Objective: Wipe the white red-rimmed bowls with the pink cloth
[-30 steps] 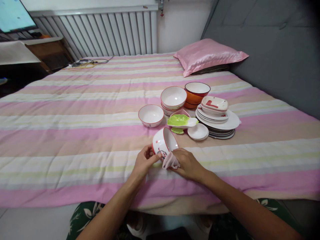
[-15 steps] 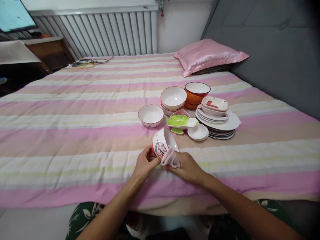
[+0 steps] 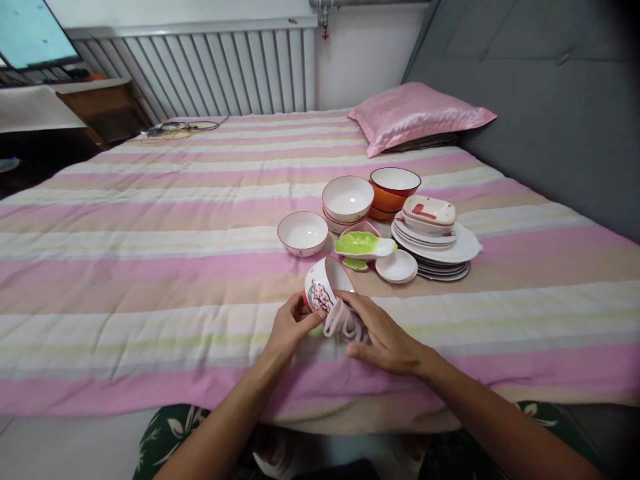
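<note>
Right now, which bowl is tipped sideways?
The blossom-print bowl in the left hand, opening facing right. The lone bowl, red-rimmed stack and orange stack all sit face-up.

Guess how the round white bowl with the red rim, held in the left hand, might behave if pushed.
Tilted and round-walled, the glossy white bowl with the red rim would likely roll or rock. Its shiny surface could slip in the left hand. It looks ceramic, so it is probably stiff and apt to chip if knocked.
</note>
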